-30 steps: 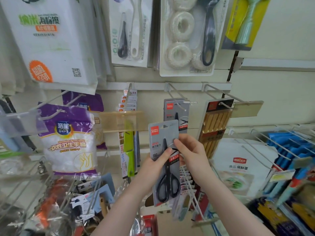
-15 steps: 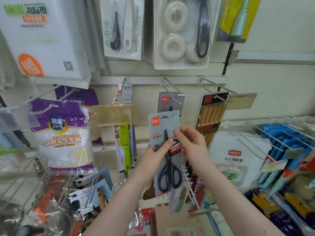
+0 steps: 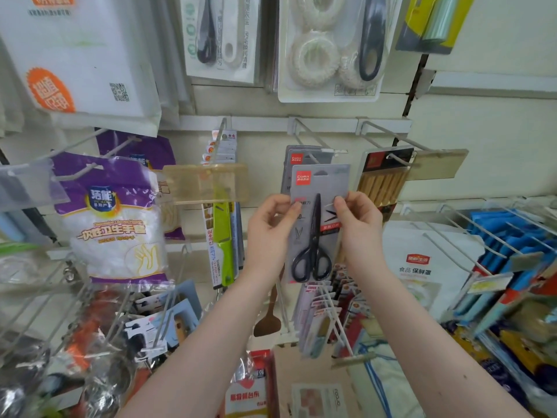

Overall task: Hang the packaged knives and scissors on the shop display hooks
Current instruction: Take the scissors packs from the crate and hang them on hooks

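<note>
Head camera view: a grey cardboard package with black-handled scissors (image 3: pixel 316 227) is held upright in front of a shop display wall. The left hand (image 3: pixel 268 233) pinches the card's left edge, thumb on the front, and the right hand (image 3: pixel 358 227) pinches its right edge the same way; both are closed on the package. The punched slot at the top of the card sits just below and in front of the tip of a white wire display hook (image 3: pixel 313 146), which juts from the wall rail and already carries a matching grey scissors package (image 3: pixel 294 159) behind. To the left hang green-handled packaged knives (image 3: pixel 223 236) behind a yellowed clear plastic price tag holder (image 3: pixel 205 182), and further left a purple and white bag of disposable gloves (image 3: pixel 111 218). To the right hangs a pack of wooden chopsticks (image 3: pixel 382 182).

The step in hand appears to be lining up the card with the hook. The next move likely calls for raising the slot level with the hook's tip, then pushing the card back along the wire.
</note>
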`<state>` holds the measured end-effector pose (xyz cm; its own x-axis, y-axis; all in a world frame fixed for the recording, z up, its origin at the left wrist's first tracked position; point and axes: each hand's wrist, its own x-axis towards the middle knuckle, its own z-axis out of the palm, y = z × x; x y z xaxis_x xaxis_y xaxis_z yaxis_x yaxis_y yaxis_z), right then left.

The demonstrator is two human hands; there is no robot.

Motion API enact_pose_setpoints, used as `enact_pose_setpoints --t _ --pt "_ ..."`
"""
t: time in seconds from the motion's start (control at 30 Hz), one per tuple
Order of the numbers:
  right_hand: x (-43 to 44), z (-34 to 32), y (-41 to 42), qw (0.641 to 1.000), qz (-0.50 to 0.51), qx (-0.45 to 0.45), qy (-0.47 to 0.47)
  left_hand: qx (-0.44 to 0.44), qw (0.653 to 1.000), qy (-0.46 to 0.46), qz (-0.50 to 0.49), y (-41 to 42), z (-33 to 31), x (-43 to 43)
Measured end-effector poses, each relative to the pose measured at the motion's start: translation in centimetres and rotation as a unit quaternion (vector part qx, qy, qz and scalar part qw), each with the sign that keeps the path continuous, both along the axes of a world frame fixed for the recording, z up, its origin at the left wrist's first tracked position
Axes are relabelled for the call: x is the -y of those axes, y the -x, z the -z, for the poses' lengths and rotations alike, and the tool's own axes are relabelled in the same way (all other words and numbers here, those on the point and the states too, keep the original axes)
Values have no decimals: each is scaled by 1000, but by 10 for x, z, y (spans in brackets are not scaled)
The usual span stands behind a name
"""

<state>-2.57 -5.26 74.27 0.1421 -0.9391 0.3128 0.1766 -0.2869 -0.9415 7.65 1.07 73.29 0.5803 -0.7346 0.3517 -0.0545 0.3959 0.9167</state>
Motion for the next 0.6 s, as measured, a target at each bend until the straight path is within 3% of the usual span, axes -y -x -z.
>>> enact_pose_setpoints --t 0.27,0.6 --pt "20 -2 1 1000 27 -8 6 -22 999 -20 -29 9 -1 24" --pt "38 -2 -6 998 24 -49 24 13 997 -35 -72 7 -3 38"
